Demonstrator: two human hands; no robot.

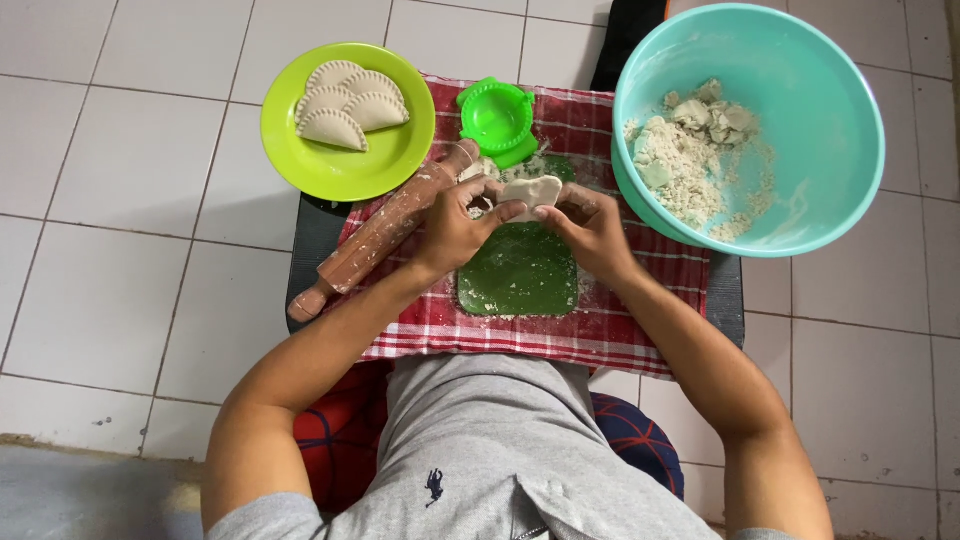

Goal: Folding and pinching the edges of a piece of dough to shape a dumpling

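Both my hands hold one small flat piece of pale dough (533, 190) above a green mat (520, 270). My left hand (458, 222) pinches its left edge, my right hand (590, 225) grips its right side. The mat lies on a red checked cloth (620, 330) over a small dark stand. A brown wooden rolling pin (385, 232) lies diagonally beside my left hand. Just beyond the dough sits a green round dumpling press (497, 117).
A lime green plate (345, 160) with three folded, crimped dumplings (350, 105) sits at the far left. A large turquoise bowl (830, 190) with crumbly dough (695, 150) stands on the right. White floor tiles (120, 220) surround the stand.
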